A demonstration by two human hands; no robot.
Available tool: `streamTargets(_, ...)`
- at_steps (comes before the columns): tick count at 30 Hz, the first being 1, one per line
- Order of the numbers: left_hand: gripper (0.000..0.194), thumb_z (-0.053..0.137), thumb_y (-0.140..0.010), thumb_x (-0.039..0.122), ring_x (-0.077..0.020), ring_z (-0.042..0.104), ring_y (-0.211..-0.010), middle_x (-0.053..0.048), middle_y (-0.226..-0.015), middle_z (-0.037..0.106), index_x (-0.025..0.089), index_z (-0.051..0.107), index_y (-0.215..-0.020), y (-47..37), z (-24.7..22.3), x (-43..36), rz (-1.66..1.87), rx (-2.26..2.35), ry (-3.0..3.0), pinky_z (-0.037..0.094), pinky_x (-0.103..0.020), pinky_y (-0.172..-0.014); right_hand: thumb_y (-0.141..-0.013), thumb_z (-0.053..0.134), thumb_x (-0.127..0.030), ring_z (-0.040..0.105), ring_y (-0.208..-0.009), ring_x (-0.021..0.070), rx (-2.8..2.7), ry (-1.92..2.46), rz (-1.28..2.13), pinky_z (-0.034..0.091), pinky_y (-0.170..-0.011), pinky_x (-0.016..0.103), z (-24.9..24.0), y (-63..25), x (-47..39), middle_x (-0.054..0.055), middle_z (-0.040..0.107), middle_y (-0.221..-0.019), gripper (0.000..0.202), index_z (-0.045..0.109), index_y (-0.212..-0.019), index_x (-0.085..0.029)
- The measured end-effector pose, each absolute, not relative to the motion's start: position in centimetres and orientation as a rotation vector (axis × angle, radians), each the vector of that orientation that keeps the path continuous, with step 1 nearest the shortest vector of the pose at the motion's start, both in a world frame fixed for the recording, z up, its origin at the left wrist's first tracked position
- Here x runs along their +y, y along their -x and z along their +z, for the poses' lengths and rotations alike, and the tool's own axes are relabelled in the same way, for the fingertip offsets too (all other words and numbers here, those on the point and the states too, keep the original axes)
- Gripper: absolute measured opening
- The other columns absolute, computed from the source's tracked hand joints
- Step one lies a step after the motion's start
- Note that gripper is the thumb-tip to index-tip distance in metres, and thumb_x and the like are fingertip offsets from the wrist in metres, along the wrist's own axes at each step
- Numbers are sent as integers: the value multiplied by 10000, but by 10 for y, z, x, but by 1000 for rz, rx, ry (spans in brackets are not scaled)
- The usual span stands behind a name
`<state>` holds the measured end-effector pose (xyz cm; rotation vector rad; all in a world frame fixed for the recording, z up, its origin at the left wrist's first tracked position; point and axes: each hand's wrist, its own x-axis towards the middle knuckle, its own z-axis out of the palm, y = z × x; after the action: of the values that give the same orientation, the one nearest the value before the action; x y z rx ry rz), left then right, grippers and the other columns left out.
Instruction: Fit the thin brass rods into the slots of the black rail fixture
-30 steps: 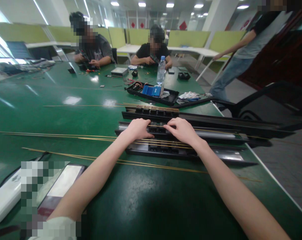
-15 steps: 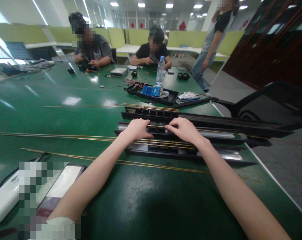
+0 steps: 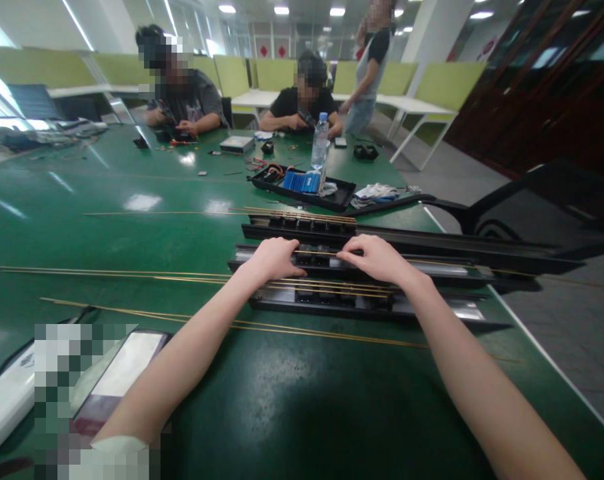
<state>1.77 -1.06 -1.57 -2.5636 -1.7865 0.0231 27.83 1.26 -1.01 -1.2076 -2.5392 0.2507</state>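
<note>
Three long black channels lie side by side on the green table. Over the middle channel (image 3: 447, 269), my right hand (image 3: 375, 257) pinches a thin gold rod (image 3: 318, 253) between thumb and fingertips. My left hand (image 3: 277, 258) straddles the left part of the same channel, its thumb and fingers apart, the index fingertip by the rod's left end. Black blocks (image 3: 312, 253) sit in the channel between my hands. Several gold rods lie across the near channel (image 3: 332, 308), and more rest on the far channel (image 3: 302, 231).
Beyond the channels are a black tray (image 3: 339, 199), a water bottle (image 3: 320, 141) and white gloves (image 3: 375, 195). Loose rods (image 3: 132, 312) extend left; a phone (image 3: 127, 367) lies near my left forearm. Two people sit across the table (image 3: 182, 193), another stands behind. A chair (image 3: 522, 200) is at right.
My right hand has shifted slightly right along the middle channel. My left hand stays in place. The standing person has moved left, behind the seated people.
</note>
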Motion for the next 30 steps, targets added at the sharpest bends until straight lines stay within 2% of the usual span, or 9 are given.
streamTargets(10,692,633,-712,705,-326,670,-1037,-128,-1116,718,215,610,-1200,-19,-13,-11,56,-1816,2559,508,-381,-861,-914,556,-485,668,-842,219,-2537,1194,276,474,-786,322,-9,-291,17,36,756,-907,368,751,-735,-230)
streamTargets(30,697,628,-715,710,-332,666,-1040,-132,-1108,716,212,611,-1202,-19,-12,-12,44,-1805,2566,514,-389,-857,-890,586,-482,683,-845,218,-2519,1212,427,496,-836,318,-4,-308,21,40,765,-923,348,774,-768,-216)
